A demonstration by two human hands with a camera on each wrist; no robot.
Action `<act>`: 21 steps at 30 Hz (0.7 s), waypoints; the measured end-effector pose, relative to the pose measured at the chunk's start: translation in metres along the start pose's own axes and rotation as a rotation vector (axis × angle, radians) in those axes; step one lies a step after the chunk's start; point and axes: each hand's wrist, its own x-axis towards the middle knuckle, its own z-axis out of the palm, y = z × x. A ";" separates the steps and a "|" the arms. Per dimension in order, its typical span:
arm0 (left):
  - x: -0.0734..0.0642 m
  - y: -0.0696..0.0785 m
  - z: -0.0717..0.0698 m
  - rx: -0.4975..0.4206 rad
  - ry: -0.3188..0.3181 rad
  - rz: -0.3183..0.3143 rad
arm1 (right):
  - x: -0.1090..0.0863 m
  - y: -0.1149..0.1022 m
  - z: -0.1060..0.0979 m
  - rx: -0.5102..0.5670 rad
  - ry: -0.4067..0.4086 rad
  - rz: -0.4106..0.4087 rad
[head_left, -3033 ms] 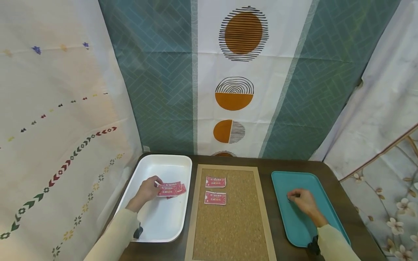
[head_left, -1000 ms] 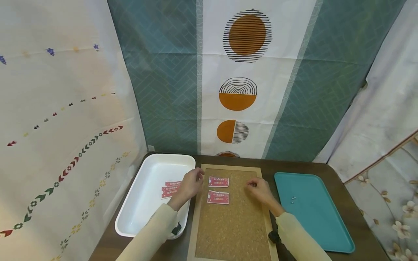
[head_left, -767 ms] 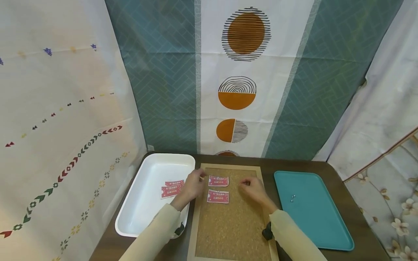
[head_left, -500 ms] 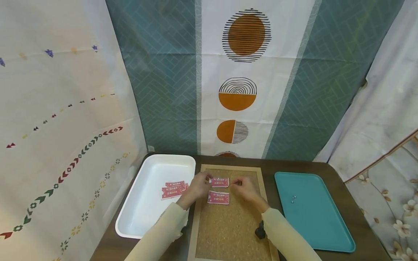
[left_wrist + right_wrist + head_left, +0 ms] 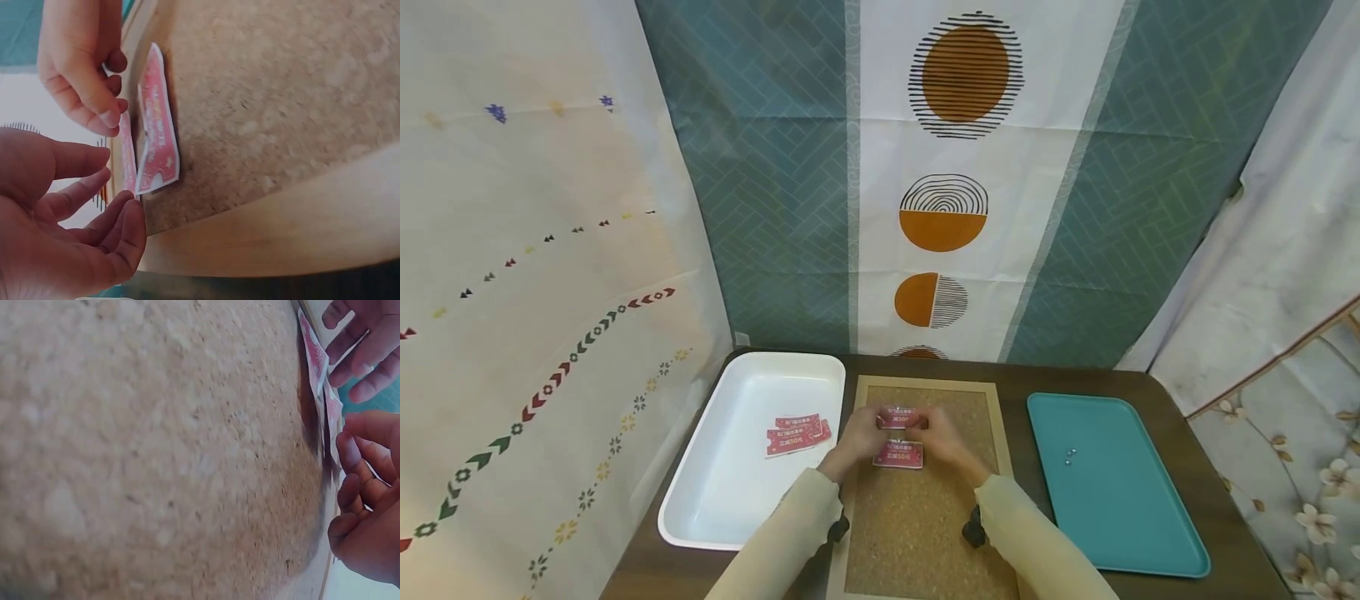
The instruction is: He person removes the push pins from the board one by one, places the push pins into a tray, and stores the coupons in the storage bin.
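Observation:
Two pink coupons lie one above the other on the framed corkboard [image 5: 925, 533]. At either side of the upper coupon [image 5: 897, 417] are my left hand [image 5: 861, 435] and right hand [image 5: 946, 437], just above the lower coupon [image 5: 898, 454]. In the left wrist view, the left hand [image 5: 69, 231] has its fingers loosely bent, thumb apart, and nothing between them. The right hand [image 5: 369, 500] keeps thumb and index finger close together, with no object visible there. The lower coupon [image 5: 159, 125] is creased and lifts off the cork.
On the left stands a white tray [image 5: 715, 500] with several pink coupons [image 5: 797, 433] overlapping in it. A teal tray [image 5: 1120, 500] at right holds small shiny pieces [image 5: 1070, 455]. Patterned cloths [image 5: 775, 208] hang behind and beside the dark table [image 5: 658, 571].
My left hand has let go of a coupon in the white tray and moved right to the corkboard. My right hand has left the teal tray and moved left; both now meet at the upper coupon.

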 end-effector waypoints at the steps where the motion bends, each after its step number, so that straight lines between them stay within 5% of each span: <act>1: 0.000 -0.001 0.001 0.013 -0.003 -0.002 | 0.000 -0.001 0.001 -0.010 -0.008 -0.001; 9: -0.005 -0.007 0.003 0.082 -0.034 0.014 | 0.002 -0.004 0.010 -0.116 -0.091 0.015; 21: -0.007 -0.011 0.004 0.100 -0.042 -0.006 | 0.006 -0.013 0.014 -0.262 -0.079 0.078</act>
